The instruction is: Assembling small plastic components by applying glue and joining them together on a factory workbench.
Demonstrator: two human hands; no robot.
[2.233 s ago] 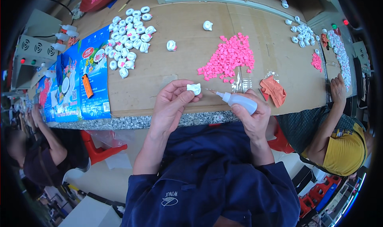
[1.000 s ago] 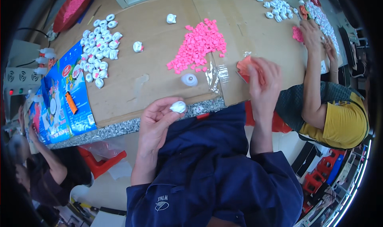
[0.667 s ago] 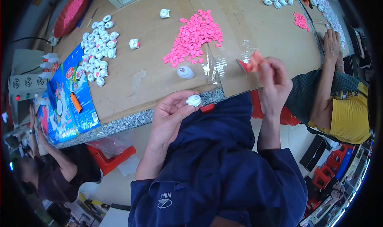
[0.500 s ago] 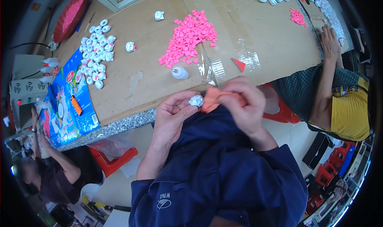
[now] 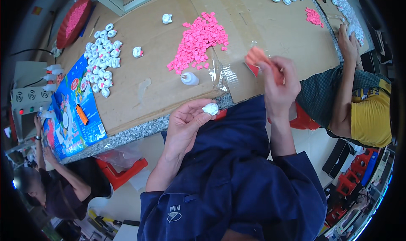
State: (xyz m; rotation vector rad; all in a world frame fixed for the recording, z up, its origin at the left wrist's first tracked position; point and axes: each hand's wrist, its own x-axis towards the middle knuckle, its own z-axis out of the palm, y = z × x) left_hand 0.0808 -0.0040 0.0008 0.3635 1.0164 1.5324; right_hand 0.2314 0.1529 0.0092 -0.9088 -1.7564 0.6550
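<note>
Left hand pinches white piece; right hand, clutching orange cloth, has withdrawn.

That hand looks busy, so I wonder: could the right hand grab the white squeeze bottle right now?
Probably not right away: the right hand is holding an orange cloth, so it looks full. Nothing seems to stand between it and the white squeeze bottle, though.
</note>
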